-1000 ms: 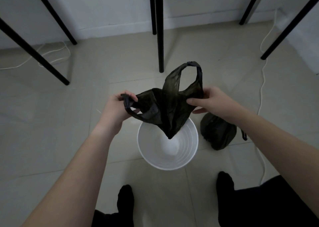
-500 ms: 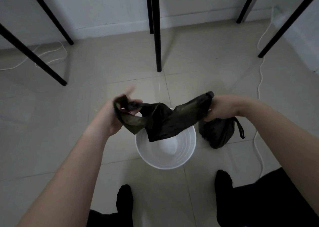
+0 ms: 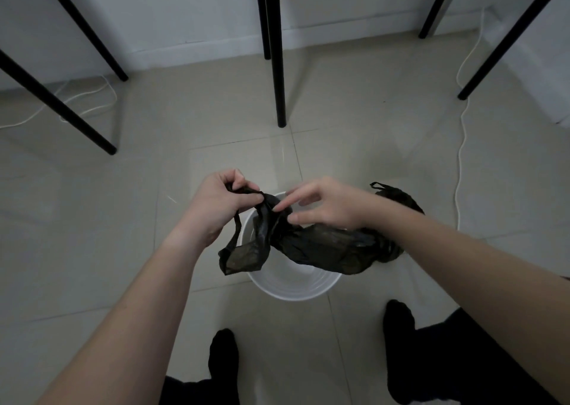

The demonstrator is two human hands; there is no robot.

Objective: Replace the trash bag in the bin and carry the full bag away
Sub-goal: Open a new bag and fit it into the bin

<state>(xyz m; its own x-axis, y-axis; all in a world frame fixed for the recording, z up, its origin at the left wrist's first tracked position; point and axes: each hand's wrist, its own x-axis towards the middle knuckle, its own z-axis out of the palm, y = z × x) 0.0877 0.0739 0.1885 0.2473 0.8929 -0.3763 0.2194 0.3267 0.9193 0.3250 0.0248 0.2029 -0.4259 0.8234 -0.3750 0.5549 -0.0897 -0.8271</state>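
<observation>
- Plenty of bare tiled floor (image 3: 354,145) lies around the bin, so the arms have free room on every side. The person's dark-socked feet stand just behind it.
- Several black legs (image 3: 277,65) stand well beyond the bin toward the wall, and a white cable (image 3: 459,158) trails along the right. Neither crowds the work.
- The white bin (image 3: 293,293) sits unlined, with its near rim exposed.
- The fresh bag (image 3: 314,247) hangs crumpled over the bin's mouth, unopened, with one loop drooping past the left rim.
- The full bag (image 3: 398,196) rests on the floor just right of the bin, partly hidden by the right forearm.
- The left grip (image 3: 216,204) pinches the fresh bag's top with curled fingers. The right grip (image 3: 333,207) is spread, fingertips touching the film and closed on nothing.
- The step in hand looks to be finding the bag's mouth. The next move calls for parting the layers, then stretching the opening over the rim.
</observation>
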